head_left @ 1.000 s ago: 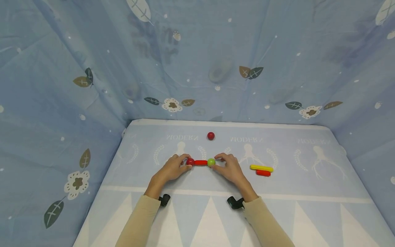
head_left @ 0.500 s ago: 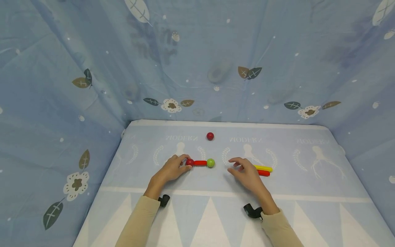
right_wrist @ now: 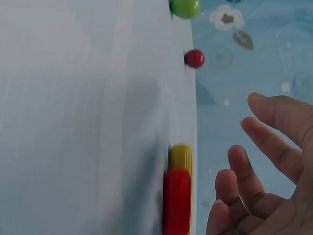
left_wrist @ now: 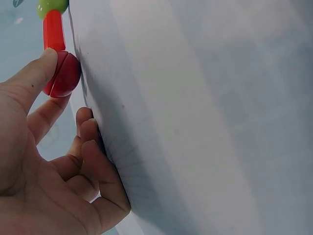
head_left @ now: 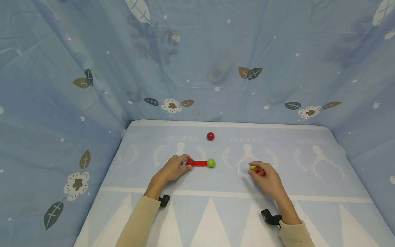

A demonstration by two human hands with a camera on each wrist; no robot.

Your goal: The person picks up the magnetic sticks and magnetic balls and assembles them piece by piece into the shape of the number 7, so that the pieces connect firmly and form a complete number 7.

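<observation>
My left hand [head_left: 172,168] pinches a red ball [left_wrist: 66,74] between thumb and finger. A short red rod [head_left: 200,163] joins that ball to a green ball [head_left: 211,163], and the piece lies along the tabletop. Over on the right, my right hand [head_left: 267,178] hovers above a yellow rod [right_wrist: 181,155] and a shorter red rod [right_wrist: 177,200] lying side by side. Its fingers are parted and relaxed, with nothing between them in the right wrist view. In the head view this hand covers most of both rods.
A loose red ball [head_left: 210,136] sits toward the back of the cloth-covered table [head_left: 296,185]. Blue patterned curtain [head_left: 197,61] rises behind the table and along both sides. Black wrist cameras [head_left: 271,218] are strapped under the forearms.
My right hand has let go of the green ball and moved right until it is over the yellow and red rods. The left hand stays in place, holding the red ball.
</observation>
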